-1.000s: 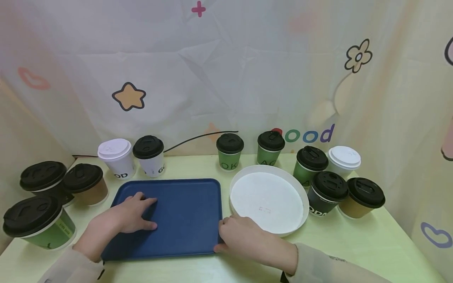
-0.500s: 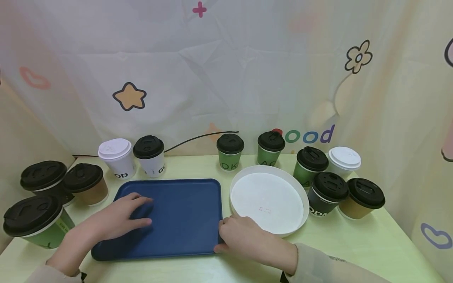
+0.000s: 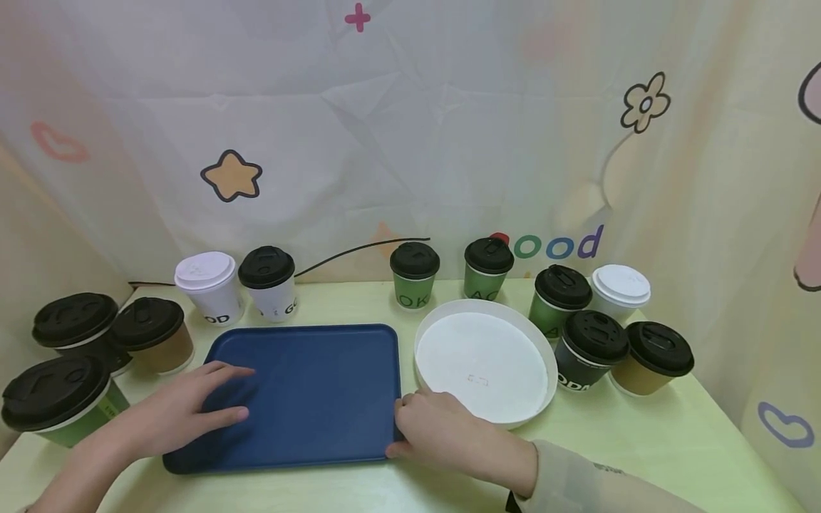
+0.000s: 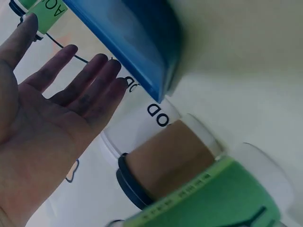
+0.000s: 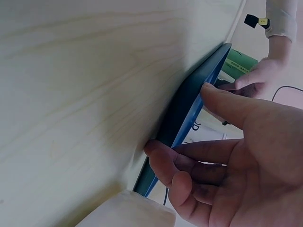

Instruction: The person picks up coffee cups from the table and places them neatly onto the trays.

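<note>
A dark blue rectangular tray (image 3: 321, 399) lies on the table in front of me. My right hand (image 3: 442, 434) grips its near right corner, thumb at the rim and fingers curled against the side, as the right wrist view shows at the tray's edge (image 5: 189, 101). Over the tray's left part hovers my left hand (image 3: 179, 410), fingers extended and thumb spread apart. In the left wrist view the palm of that hand (image 4: 57, 109) faces the camera, holding nothing. A green cup with a black lid (image 3: 60, 395) stands just left of the left wrist.
Right of the tray sits a round white dish (image 3: 485, 363), close behind my right hand. Lidded paper cups stand around: a brown one (image 3: 157, 342) at left, a white one (image 3: 214, 292) behind the tray, green ones (image 3: 413, 285) at the back, a black one (image 3: 586, 356) at right.
My left hand has drawn back leftward and toward me over the tray, uncovering more of its left side. The right hand keeps its hold, and the tray stays in place.
</note>
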### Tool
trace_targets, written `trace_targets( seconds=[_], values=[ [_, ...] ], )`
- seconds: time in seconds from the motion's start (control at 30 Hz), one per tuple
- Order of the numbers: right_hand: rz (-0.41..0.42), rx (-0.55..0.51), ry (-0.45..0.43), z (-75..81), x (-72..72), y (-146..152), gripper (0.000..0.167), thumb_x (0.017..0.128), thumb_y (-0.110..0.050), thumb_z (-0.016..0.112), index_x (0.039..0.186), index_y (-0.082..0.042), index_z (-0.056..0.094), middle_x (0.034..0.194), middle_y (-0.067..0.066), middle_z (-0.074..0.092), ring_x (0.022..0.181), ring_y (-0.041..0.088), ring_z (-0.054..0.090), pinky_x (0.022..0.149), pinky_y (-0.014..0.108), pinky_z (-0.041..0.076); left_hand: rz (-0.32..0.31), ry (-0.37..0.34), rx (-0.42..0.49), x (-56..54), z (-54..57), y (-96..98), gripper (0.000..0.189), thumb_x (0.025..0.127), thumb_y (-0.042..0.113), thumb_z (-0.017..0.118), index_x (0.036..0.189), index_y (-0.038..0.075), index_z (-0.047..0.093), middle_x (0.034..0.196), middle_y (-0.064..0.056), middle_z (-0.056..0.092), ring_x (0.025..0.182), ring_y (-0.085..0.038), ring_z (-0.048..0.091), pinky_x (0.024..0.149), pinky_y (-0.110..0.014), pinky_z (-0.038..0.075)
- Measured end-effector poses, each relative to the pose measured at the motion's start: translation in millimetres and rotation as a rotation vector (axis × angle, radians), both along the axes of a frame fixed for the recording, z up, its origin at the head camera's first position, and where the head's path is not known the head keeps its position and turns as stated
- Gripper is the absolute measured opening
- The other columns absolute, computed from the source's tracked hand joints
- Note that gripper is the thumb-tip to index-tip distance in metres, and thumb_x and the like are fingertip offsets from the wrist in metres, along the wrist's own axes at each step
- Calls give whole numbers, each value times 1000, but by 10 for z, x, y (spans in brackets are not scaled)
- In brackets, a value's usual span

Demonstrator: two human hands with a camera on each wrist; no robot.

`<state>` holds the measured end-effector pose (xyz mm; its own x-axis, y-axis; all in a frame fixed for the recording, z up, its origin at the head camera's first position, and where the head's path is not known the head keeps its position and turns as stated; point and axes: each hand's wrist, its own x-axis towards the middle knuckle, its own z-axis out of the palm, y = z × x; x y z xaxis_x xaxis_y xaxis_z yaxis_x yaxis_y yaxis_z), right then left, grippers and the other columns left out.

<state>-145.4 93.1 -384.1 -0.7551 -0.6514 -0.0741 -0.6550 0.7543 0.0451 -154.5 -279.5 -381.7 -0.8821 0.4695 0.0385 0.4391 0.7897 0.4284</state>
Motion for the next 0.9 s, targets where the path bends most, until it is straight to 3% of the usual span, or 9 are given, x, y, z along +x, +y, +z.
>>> trace_targets(
  seconds=[0.17, 0.43, 0.57, 0.73, 0.8, 0.9],
  values=[
    [0, -4, -1, -3, 6, 7, 46, 86, -52, 80, 93, -7, 71, 83, 0, 65, 73, 16, 62, 57, 34, 55, 21, -47, 15, 104, -33, -128, 57, 97, 44, 70, 141, 10, 59, 139, -13, 56, 127, -38, 55, 95, -55, 50],
    [-2, -1, 10, -3, 9, 20, 46, 86, -52, 80, 93, -8, 70, 83, -1, 64, 73, 15, 62, 56, 34, 55, 85, -101, 55, 225, -92, -289, 54, 98, 39, 71, 142, 10, 58, 142, -17, 55, 126, -36, 55, 81, -35, 54],
    [0, 0, 12, -10, 13, 19, 47, 86, -52, 80, 94, -7, 71, 83, -1, 64, 73, 15, 62, 55, 34, 55, 100, -71, 48, 277, -143, -361, 53, 97, 37, 73, 141, 10, 59, 141, -14, 56, 125, -35, 55, 82, -30, 53],
    [1, 8, 13, -18, 17, 19, 47, 87, -53, 79, 95, -7, 70, 83, -1, 64, 74, 15, 62, 55, 33, 55, 117, -40, 50, 325, -183, -478, 50, 97, 38, 73, 140, 17, 60, 142, -10, 56, 126, -19, 54, 84, -27, 52],
    [3, 9, 16, -20, 17, 18, 47, 87, -53, 79, 95, -7, 71, 83, -1, 64, 73, 15, 62, 55, 33, 55, 123, -50, 56, 347, -190, -534, 50, 97, 38, 73, 141, 19, 59, 143, -8, 56, 126, -20, 54, 85, -26, 51],
    [8, 4, 18, -19, 18, 15, 46, 87, -53, 79, 93, -8, 70, 83, -1, 63, 71, 15, 61, 54, 33, 54, 114, -84, 65, 384, -198, -620, 50, 98, 34, 71, 143, 17, 57, 144, -13, 54, 126, -34, 55, 81, -28, 52]
  ],
)
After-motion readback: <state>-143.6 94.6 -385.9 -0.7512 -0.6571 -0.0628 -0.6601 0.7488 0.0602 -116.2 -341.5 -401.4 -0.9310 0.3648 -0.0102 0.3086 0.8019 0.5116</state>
